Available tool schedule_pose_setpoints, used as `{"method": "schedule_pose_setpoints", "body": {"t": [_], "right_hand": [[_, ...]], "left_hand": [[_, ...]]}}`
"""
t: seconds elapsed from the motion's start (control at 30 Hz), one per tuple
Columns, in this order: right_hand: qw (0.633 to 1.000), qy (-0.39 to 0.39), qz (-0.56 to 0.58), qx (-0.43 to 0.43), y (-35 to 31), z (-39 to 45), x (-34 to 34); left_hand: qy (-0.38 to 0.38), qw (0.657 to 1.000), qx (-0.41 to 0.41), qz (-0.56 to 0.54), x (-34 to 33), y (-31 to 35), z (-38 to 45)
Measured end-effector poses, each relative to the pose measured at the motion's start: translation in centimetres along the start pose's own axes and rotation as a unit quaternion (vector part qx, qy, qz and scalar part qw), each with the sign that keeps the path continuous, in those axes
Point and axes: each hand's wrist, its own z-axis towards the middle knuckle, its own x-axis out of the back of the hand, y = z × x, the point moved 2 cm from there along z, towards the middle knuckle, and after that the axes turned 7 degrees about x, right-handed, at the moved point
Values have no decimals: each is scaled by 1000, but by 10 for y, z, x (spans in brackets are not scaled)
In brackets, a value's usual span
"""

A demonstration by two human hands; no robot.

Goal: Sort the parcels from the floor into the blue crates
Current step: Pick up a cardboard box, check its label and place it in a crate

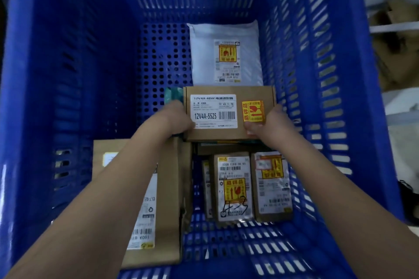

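Parcels are lying inside the big blue slotted plastic crate (68,75), and one of them, a flat brown cardboard box with a white printed label and a yellow-and-red fragile sticker (229,113), is being held low over the crate's middle. Going from the left: a large flat brown cardboard carton with a long white shipping label (167,210) is leaning or lying along the near left part of the floor of the crate, partly hidden under the left forearm, probably put there because its length suits that side. The left hand (174,120) is gripping the left edge of the held box, fingers curling round its far side; just beyond those fingers a scrap of teal packaging (173,95) is peeking out, though what it belongs to is not clear. Two-handed holding looks like a way of keeping the box level while it is being set flat, label upward, on top of other parcels whose edges are showing just beneath it. Beyond the box, a white-grey plastic mailer bag with a yellow sticker (204,52) is lying flat on the perforated crate floor. Nearer the camera, two small brown paper-wrapped packets with white labels and yellow stickers (233,188) (272,188) are sitting side by side, touching, packed tightly to save room. The right hand (265,124) is gripping the box's right edge, thumb pressing on the top near the sticker.
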Motion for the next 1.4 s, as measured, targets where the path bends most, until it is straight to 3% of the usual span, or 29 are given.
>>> {"method": "schedule_pose_setpoints", "body": {"t": [0.1,0.23,0.43,0.57,0.7,0.83,0.93,1.07,1.2,1.3,1.4], "right_hand": [[994,-10,-107,-22,-1,-3,4],[941,-25,-339,5,-16,-9,3],[920,-79,-384,-7,-27,-13,0],[946,-39,-322,3,-26,-29,13],[967,69,-219,106,-31,-72,36],[952,204,-29,225,-29,-128,65],[915,315,81,237,-6,-170,84],[869,425,195,160,59,-204,98],[828,477,295,-14,150,-225,87],[840,439,303,-97,208,-226,56],[881,359,234,-199,273,-233,1]], "left_hand": [[-13,999,-2,43,0,4,3],[-5,998,-14,66,1,7,3],[-45,992,9,114,3,7,-4],[-17,984,10,176,14,20,-20],[128,959,-63,243,23,55,-56],[191,941,-271,64,9,103,-118],[188,896,-401,-23,-16,132,-163],[163,844,-511,1,-67,163,-207],[108,809,-570,97,-137,185,-239],[66,784,-586,196,-194,193,-250],[41,750,-573,327,-274,195,-264]]}}
